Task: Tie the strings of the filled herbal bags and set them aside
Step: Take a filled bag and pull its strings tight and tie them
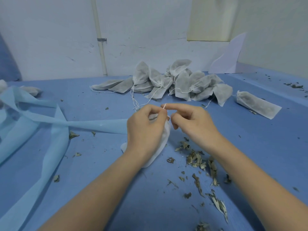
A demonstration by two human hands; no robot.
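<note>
I see a heap of filled white herbal bags (175, 82) at the far side of the blue table cover (100, 164), drawstrings trailing toward me. One lone filled bag (258, 104) lies flat to the right of the heap, apart from it. A crumpled light-blue sheet (41, 124) spreads over the left side, one strip running up to my left hand. Dried leaf scraps (200, 160) litter the cover below my right hand. A white pipe (100, 39) runs down the wall behind.

The bag in hand (164, 137) sits mid-table, mostly hidden under my left hand (146, 129); only its right edge and near end show. Contents can't be seen. Its long axis runs from near-left to far-right, mouth end away from me, under the fingers.

Left hand: fingers curled, thumb and forefinger pinching the white string (164, 107) at the bag's mouth. Right hand (191, 120): index finger stretched toward the string, tip touching it; other fingers curled in. Whether they hold a second strand, I can't tell. The string itself is tiny and blurred.
</note>
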